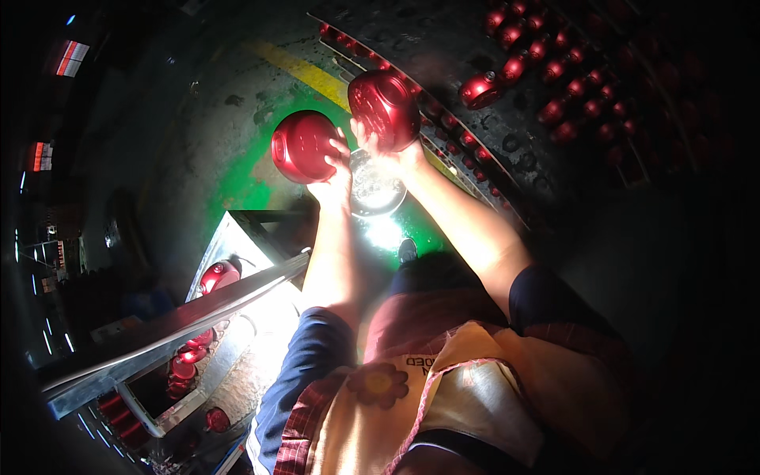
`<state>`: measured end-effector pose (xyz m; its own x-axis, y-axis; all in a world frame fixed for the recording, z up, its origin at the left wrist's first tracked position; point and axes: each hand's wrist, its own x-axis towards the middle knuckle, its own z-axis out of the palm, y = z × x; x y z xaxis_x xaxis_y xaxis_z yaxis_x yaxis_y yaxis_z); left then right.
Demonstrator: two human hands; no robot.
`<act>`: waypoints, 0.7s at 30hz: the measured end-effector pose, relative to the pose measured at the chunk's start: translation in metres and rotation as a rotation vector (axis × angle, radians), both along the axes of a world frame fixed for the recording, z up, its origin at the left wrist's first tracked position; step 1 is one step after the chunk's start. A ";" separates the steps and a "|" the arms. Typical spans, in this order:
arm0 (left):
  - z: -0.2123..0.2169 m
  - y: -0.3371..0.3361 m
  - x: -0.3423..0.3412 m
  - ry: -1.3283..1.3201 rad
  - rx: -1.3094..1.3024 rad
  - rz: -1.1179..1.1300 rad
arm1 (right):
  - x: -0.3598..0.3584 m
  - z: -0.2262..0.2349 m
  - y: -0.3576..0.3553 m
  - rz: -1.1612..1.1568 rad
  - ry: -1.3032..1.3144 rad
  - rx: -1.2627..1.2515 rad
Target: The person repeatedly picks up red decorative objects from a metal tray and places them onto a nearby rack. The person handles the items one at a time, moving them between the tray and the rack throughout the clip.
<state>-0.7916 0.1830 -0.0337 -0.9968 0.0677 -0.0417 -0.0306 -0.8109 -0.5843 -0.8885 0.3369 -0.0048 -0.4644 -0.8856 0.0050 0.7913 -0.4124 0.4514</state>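
Two glossy red metallic vessels ride up front, held side by side! The left vessel [304, 147] shows its rounded face and the right vessel [385, 109] sits a touch higher, its edge tilted, with only a narrow gap between them. Room on the outer left, where green floor [247, 184] spreads out; tighter on the right, where a long rack [467, 150] of red pieces runs close behind.

And the grip: the left hand [332, 180] has its fingers slightly spread along the near right side of its vessel, holding it. The right hand [400, 152] cups the lower edge of its own, digits showing at the lower left; how the rest are set, I can't tell.

Below the hands, a round pale container [378, 209] catches the glare, and a dark shoe [407, 251] stands under it. Past the rack, more red vessels [554, 70] crowd the shadows. Over at left, a metal rail [182, 313] crosses in front of a bench with red pieces [219, 275] on it.

Writing? The apron [467, 348] carries dark printed letters, upside down, beside a flower patch [378, 385].
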 end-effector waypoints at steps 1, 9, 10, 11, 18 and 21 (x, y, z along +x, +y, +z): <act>0.005 -0.002 0.005 0.019 -0.009 0.009 | 0.008 0.007 -0.001 -0.026 0.001 0.023; 0.012 0.005 0.158 -0.515 -0.881 0.421 | 0.082 -0.007 0.073 0.074 0.213 0.080; 0.014 0.002 0.196 -0.610 -0.781 0.331 | 0.101 -0.018 0.086 0.058 0.240 0.151; 0.018 0.002 0.237 -0.582 -0.875 0.350 | 0.120 -0.026 0.103 0.040 0.315 0.228; 0.089 0.003 0.521 -1.034 -1.286 0.265 | 0.291 -0.008 0.102 0.041 0.602 0.777; 0.101 -0.037 0.604 -1.353 -1.543 0.467 | 0.348 0.032 0.039 0.086 0.957 0.814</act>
